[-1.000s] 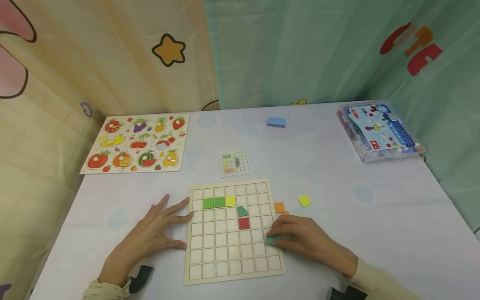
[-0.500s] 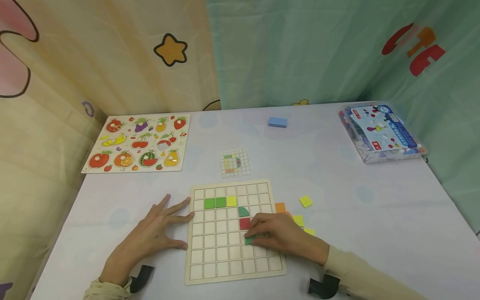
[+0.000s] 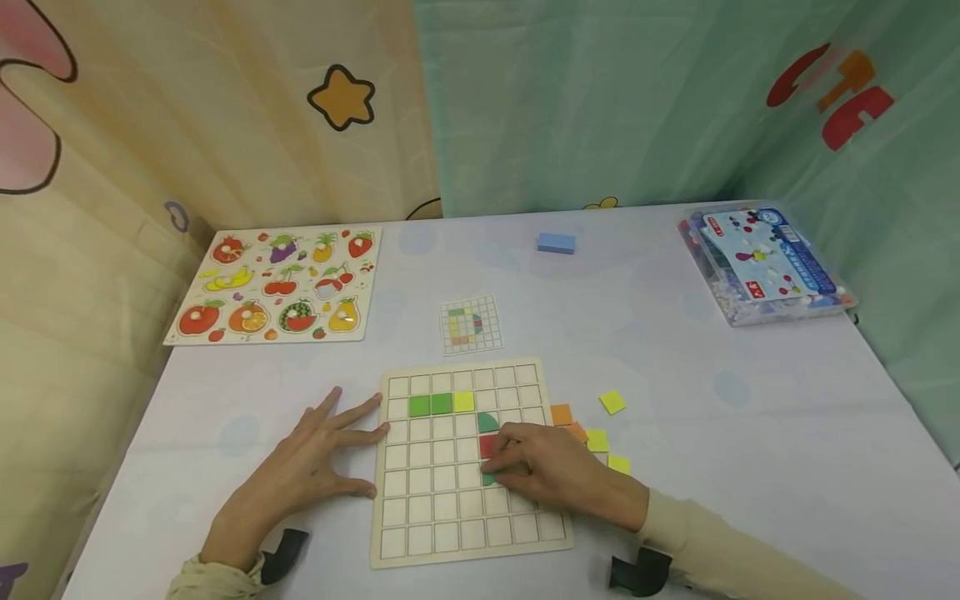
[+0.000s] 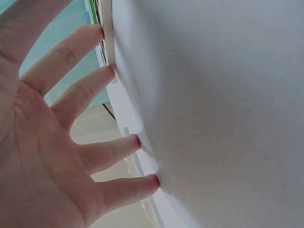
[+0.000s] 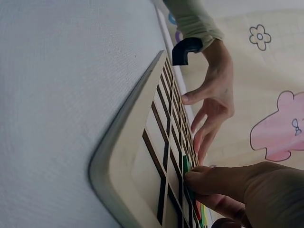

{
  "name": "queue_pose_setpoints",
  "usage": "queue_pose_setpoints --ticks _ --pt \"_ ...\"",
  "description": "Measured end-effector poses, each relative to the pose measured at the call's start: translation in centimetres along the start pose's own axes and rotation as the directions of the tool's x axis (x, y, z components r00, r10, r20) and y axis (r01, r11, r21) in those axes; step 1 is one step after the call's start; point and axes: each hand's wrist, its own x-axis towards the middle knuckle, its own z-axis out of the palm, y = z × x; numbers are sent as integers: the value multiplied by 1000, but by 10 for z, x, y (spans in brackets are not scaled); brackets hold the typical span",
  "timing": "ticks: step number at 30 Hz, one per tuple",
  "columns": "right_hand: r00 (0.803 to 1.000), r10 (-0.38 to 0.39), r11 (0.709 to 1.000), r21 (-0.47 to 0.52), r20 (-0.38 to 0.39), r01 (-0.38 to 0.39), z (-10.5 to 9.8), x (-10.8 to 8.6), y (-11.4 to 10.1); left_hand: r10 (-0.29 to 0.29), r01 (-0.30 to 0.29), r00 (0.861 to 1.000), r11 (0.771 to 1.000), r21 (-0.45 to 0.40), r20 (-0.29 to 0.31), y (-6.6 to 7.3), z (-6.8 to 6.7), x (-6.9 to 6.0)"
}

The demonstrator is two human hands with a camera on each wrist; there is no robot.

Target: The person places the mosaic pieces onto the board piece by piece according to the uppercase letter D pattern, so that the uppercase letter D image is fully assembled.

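A wooden grid board (image 3: 427, 533) lies on the table, with two green square tiles (image 3: 430, 405), a yellow square tile (image 3: 463, 402), a green quarter-circle tile (image 3: 487, 422) and a partly covered red square tile (image 3: 486, 446) in its cells. My right hand (image 3: 558, 471) pinches another green tile (image 3: 489, 480) at the cell just below the red one. Most of that tile is hidden by the fingers; its edge (image 5: 185, 164) shows beside the thumb in the right wrist view. My left hand (image 3: 311, 454) is spread, its thumb and some fingertips against the board's left edge.
Loose orange tiles (image 3: 561, 414) and yellow tiles (image 3: 612, 402) lie right of the board. A pattern card (image 3: 471, 325) lies behind it. Further off are a fruit puzzle board (image 3: 273, 287), a blue block (image 3: 556, 243) and a clear plastic box (image 3: 765, 262).
My right hand has carried the green tile left from the board's right edge to the cell under the red tile. The left hand has stayed in place.
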Motion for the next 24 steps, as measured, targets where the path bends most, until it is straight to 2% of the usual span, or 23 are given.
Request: queue_pose_setpoints --ticks 5,10,13,17,24 --pt "999 41 995 92 -27 -39 -6 -6 2 -4 5 1000 1000 -4 3 2 0 1" --pt "982 128 980 170 -138 -104 -19 -24 11 -5 5 1000 1000 -4 9 3 0 2" --pt "965 185 975 156 -187 -157 -26 -37 15 -5 5 1000 1000 9 8 3 -1 2" --pt "948 232 970 122 -216 -210 -31 -52 18 10 -10 1000 1000 8 -2 3 -3 2" --pt "949 258 966 75 -182 -249 -34 -66 19 8 -8 1000 1000 14 -3 3 -3 1"
